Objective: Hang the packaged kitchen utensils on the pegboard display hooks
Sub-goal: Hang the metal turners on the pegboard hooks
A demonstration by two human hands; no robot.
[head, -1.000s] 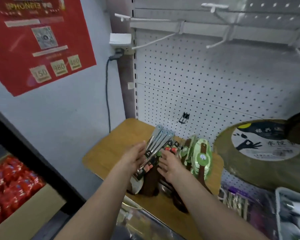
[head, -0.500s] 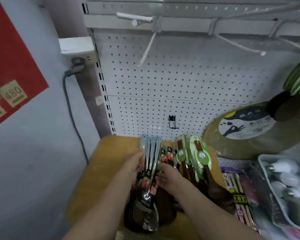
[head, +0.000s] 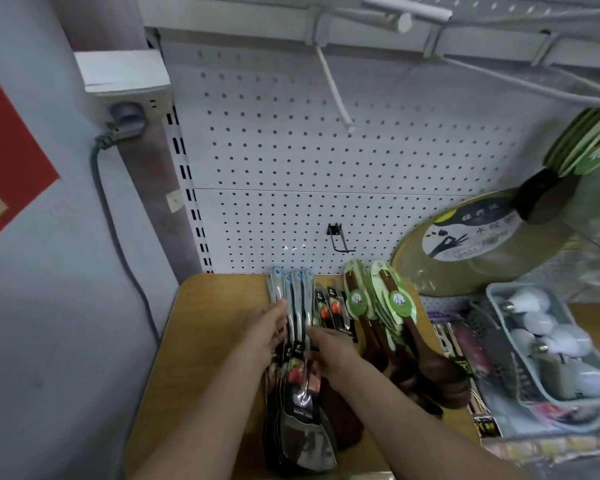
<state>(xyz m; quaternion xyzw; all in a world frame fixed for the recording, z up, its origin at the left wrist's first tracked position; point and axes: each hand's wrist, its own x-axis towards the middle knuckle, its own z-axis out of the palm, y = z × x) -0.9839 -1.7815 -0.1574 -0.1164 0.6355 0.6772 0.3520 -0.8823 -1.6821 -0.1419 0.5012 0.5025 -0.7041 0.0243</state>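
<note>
Now both hands frame the metal spatula packs.
Left hand and right hand grip the packaged spatulas mid-handle; hang-tabs point toward the pegboard hook above.

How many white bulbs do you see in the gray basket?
5 bulbs in the gray basket at right, lined up from its far end to near end; others may be hidden underneath.

packaged utensils on wooden shelf
</note>
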